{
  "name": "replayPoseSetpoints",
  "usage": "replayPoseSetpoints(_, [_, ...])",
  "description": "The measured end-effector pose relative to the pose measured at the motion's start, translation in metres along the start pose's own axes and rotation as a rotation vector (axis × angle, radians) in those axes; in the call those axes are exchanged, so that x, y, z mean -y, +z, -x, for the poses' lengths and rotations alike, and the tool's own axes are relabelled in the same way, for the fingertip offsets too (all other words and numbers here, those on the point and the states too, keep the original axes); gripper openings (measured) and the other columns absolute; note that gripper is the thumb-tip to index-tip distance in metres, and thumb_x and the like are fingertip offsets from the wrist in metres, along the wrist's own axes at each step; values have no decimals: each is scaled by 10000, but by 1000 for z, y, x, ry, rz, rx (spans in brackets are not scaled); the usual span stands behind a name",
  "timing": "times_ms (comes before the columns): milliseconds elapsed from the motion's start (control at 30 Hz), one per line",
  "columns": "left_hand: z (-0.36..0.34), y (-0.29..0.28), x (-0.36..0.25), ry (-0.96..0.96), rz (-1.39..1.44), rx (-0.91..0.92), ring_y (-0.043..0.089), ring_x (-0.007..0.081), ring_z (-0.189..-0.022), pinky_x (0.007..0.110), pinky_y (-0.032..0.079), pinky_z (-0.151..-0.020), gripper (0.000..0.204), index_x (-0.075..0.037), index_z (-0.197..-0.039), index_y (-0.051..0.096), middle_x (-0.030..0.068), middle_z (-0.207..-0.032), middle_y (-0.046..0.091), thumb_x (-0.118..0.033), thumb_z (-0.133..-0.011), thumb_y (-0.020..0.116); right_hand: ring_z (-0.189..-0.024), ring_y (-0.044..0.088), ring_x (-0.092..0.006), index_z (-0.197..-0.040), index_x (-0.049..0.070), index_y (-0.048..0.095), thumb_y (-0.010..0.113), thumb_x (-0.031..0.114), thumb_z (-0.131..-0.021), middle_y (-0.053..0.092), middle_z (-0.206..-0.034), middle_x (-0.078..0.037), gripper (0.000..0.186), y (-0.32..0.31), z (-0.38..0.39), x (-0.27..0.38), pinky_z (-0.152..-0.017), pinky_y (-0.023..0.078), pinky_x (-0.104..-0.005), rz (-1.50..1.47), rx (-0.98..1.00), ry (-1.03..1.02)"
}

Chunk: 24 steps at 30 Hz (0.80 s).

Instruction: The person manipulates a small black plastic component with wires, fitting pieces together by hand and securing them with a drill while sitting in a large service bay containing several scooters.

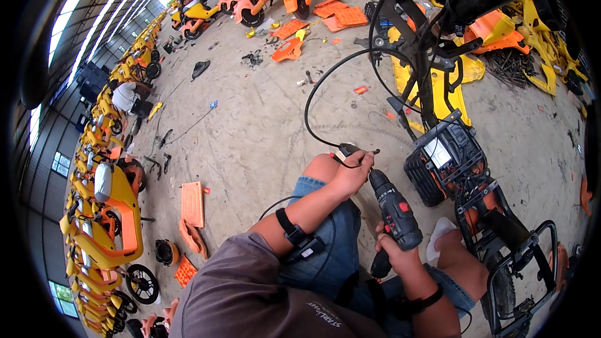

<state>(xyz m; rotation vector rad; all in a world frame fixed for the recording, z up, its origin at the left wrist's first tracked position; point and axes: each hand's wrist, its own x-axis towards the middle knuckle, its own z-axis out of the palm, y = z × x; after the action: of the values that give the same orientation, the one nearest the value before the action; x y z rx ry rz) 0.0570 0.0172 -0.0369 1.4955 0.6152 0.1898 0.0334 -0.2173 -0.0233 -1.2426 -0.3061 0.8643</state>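
My right hand (394, 251) is closed round the handle of a black cordless drill (395, 211) with red buttons. The drill's chuck points up and left, close to my left hand (354, 176). In that left hand's closed fingers is a small black fitting (348, 149) at the end of a black cable (307, 107). A short wire with a red tip (332, 156) sticks out beside it. The cable loops up to a stripped black scooter frame (432, 81) on my right. My fingers hide part of the fitting, so its exact kind does not show.
The frame carries a black box with exposed wiring (460, 150). Yellow and orange body panels (494, 31) are piled beyond it. Rows of yellow scooters (103, 213) line the left side. Orange panels (193, 204) lie on the concrete floor. Another person (127, 97) crouches far left.
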Motion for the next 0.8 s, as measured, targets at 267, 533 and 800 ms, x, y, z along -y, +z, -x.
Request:
replayPoseSetpoints(267, [4, -2, -5, -21, 12, -8, 425, 78, -646, 269, 352, -566, 301, -55, -915, 616, -30, -718, 482, -297, -1066, 520, -674, 631, -134, -1211, 5, 571, 567, -75, -867, 630, -959, -65, 353, 0, 0, -4, -619, 537, -302, 20, 21, -2])
replayPoseSetpoints(533, [-3, -2, 6, 64, -34, -19, 395, 94, -450, 292, 296, -407, 282, -71, -969, 587, -9, -635, 478, -324, -1071, 519, -694, 634, -131, -1198, 9, 569, 579, -57, -878, 629, -957, -62, 327, -2, 0, -4, -630, 540, -304, 63, 35, -9])
replayPoseSetpoints(800, [-10, -5, 17, 90, -93, -10, 484, 105, -649, 287, 401, -574, 271, -44, -975, 618, 5, -751, 539, -288, -1055, 531, -928, 672, -159, -1442, 45, 431, 745, -5, -767, 669, -1062, -71, 746, -13, -3, -29, -837, 552, -318, 379, 6, -280])
